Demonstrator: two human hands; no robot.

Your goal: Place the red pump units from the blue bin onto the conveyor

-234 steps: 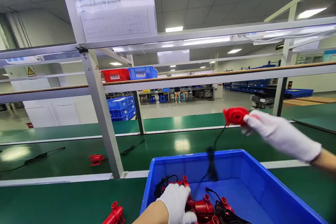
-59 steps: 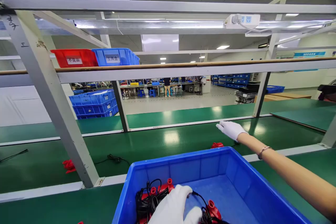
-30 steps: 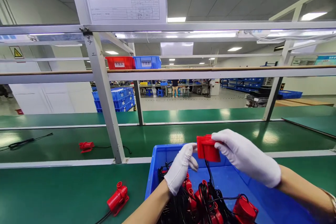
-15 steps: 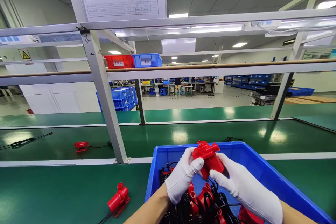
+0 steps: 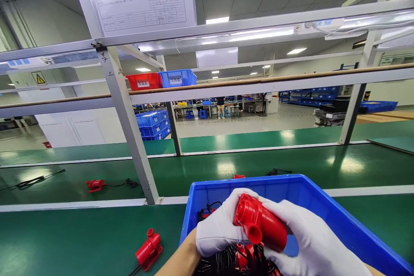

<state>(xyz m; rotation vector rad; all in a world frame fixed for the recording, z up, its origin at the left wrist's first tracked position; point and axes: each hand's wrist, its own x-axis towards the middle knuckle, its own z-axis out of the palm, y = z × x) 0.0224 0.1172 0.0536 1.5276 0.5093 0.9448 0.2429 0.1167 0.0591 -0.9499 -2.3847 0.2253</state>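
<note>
Both of my hands wear white gloves and are over the blue bin (image 5: 323, 207). A red water pump (image 5: 258, 220) is between them, its short round spout facing toward me and down. My left hand (image 5: 223, 222) grips the pump's spout end from the left. My right hand (image 5: 310, 233) curls round the cylindrical body from the right, fingers over the top and thumb low. Beneath, more red pumps (image 5: 241, 258) lie in the bin among coiled black cords (image 5: 216, 263), partly hidden by my hands.
Another red pump (image 5: 148, 250) with a black cord rests on the green bench left of the bin. Beyond the metal post (image 5: 129, 138), a corded red pump (image 5: 95, 185) lies on the green strip. Red (image 5: 144, 81) and blue (image 5: 177, 78) boxes stand on the shelf above.
The pump has been turned in my hands, so its spout now points toward me and down. My hands have shifted round it, and the view has tilted slightly.
</note>
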